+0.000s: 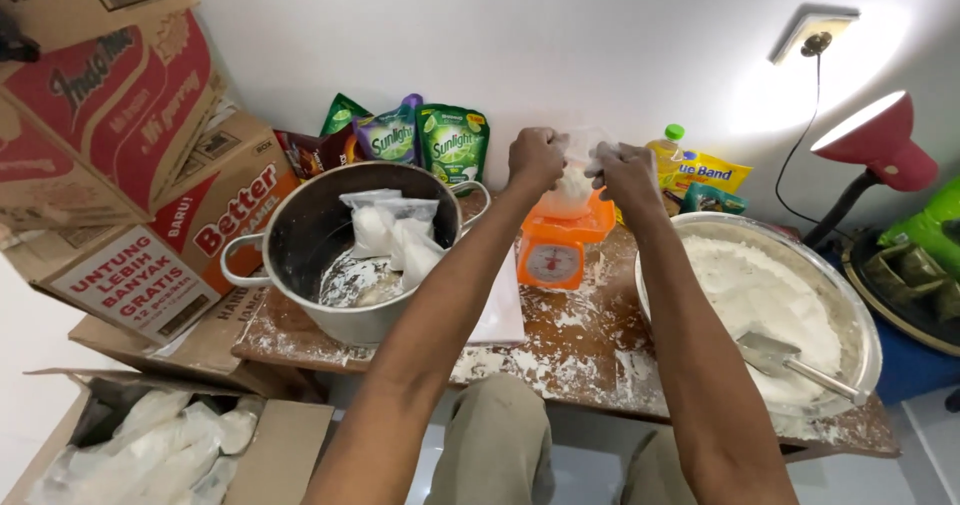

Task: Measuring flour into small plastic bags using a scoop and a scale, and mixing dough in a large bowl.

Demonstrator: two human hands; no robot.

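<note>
On the flour-dusted wooden table (590,350), the largest thing is the wide silver metal basin (860,315) at the right, heaped with white flour; a metal scoop (775,353) lies in it, handle toward the near rim, probably left where the right hand can grab it. At the left stands a big steel two-handled pot (300,235) holding several filled clear plastic bags (395,230), likely dropped there as finished portions. Between the two sits a small orange kitchen scale (555,255), close to the back wall.

Above the scale, both hands grip a small clear plastic bag of flour (572,187) at its top: the left hand (537,157) is closed tight on one side of the mouth, the right hand (622,170) pinching the other, so the bag's weight seems to rest on the scale pan.

The basin overhangs the table's right edge, and the pot sits near the left edge, so free room is mostly the strip in front of the scale. Detergent pouches (420,137) and cardboard boxes (150,175) crowd the back and left.
</note>
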